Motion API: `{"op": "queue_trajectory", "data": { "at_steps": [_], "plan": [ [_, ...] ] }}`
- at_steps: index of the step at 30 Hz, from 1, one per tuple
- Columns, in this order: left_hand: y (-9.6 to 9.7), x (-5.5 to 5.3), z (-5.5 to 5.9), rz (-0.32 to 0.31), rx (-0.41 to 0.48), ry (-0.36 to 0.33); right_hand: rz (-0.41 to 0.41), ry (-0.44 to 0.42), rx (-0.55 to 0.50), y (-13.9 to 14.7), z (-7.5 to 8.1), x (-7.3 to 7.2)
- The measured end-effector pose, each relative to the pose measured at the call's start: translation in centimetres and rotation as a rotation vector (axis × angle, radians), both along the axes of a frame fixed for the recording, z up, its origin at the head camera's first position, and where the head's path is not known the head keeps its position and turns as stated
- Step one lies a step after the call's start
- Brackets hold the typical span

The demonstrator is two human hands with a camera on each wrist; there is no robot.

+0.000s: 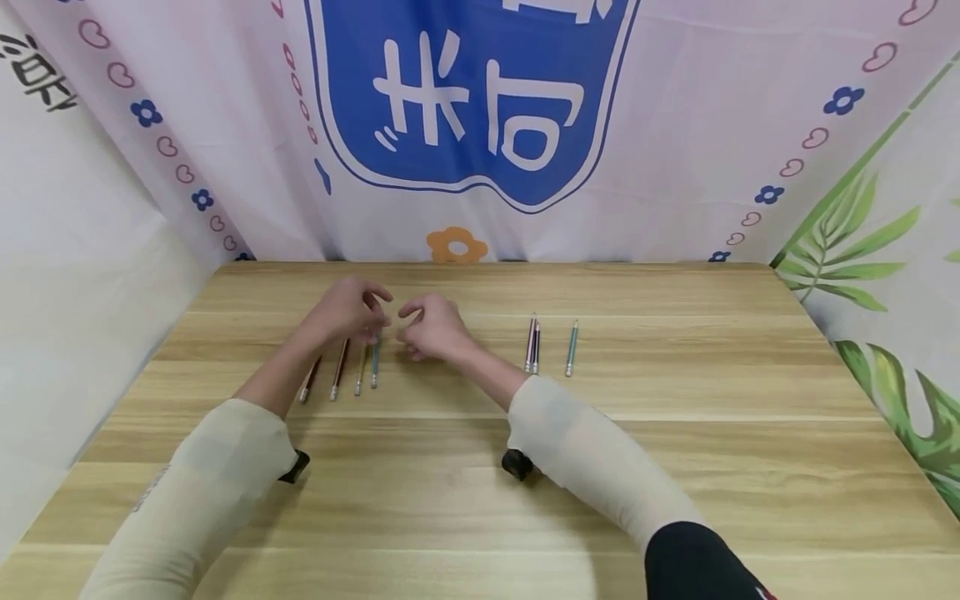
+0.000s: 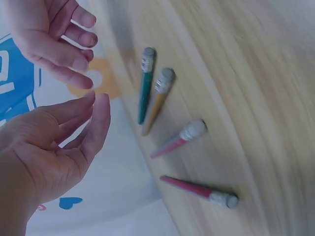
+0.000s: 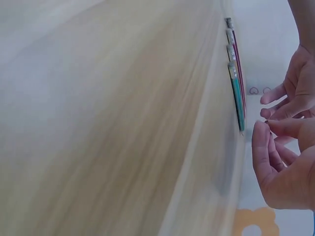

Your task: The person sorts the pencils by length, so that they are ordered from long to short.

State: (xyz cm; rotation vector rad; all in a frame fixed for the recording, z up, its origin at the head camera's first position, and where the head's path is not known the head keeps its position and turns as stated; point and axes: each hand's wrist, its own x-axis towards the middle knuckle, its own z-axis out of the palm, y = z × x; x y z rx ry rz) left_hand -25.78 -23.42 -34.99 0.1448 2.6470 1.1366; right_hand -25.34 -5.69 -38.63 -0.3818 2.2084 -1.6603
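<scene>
My left hand point(image 1: 348, 312) hovers above the far ends of several eraser-tipped pencils, thumb and fingers loosely bent. Facing it, a small gap away, is my right hand point(image 1: 435, 327), also with bent fingers. In the left wrist view I see nothing between either hand's fingertips. A tiny dark spot by the right fingertips in the right wrist view is too small to identify. Beneath the left hand lie a blue-green pencil point(image 1: 376, 367), a yellow pencil point(image 1: 361, 372), a red pencil point(image 1: 340, 371) and a dark red pencil point(image 1: 310, 381), partly hidden by hand and wrist.
Right of the hands, a pinkish pencil point(image 1: 529, 346) and a dark pencil point(image 1: 536, 350) lie close together, with a teal pencil point(image 1: 572, 350) apart from them. The wooden table point(image 1: 450, 517) ends at a printed curtain point(image 1: 660, 167) behind.
</scene>
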Motion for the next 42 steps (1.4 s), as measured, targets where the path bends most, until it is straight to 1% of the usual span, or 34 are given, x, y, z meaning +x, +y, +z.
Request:
{"op": "queue_trajectory", "data": {
  "at_steps": [2, 5, 9, 16, 21, 27, 32, 35, 42],
  "plan": [
    [0.5, -0.1, 0.1, 0.000, 0.006, 0.008, 0.005, -0.009, -0.002, 1.0, 0.2, 0.0],
    [1.4, -0.2, 0.2, -0.005, 0.045, 0.011, -0.001, -0.022, -0.005, 2.3, 0.4, 0.2],
    [2.7, -0.2, 0.0, -0.029, 0.077, 0.014, -0.013, -0.029, -0.012, 4.0, 0.6, 0.3],
    [5.3, -0.3, -0.2, -0.074, 0.085, 0.016, -0.036, -0.031, -0.006, 7.1, 0.7, 0.3],
    [7.1, -0.4, -0.5, -0.120, 0.085, 0.030, -0.052, -0.031, 0.000, 9.2, 0.7, 0.3],
    [9.0, -0.4, -1.1, -0.149, 0.101, 0.008, -0.058, -0.036, 0.020, 11.6, 0.5, 0.3],
    [10.4, -0.3, -1.5, -0.158, 0.142, -0.008, -0.078, -0.040, 0.032, 13.0, 0.7, 0.4],
    [11.2, -0.2, -1.7, -0.160, 0.143, -0.008, -0.088, -0.030, 0.044, 13.8, 0.7, 0.4],
    [12.9, -0.5, -2.2, -0.181, 0.166, -0.033, -0.106, -0.032, 0.055, 15.7, 0.5, 0.6]
  ]
}}
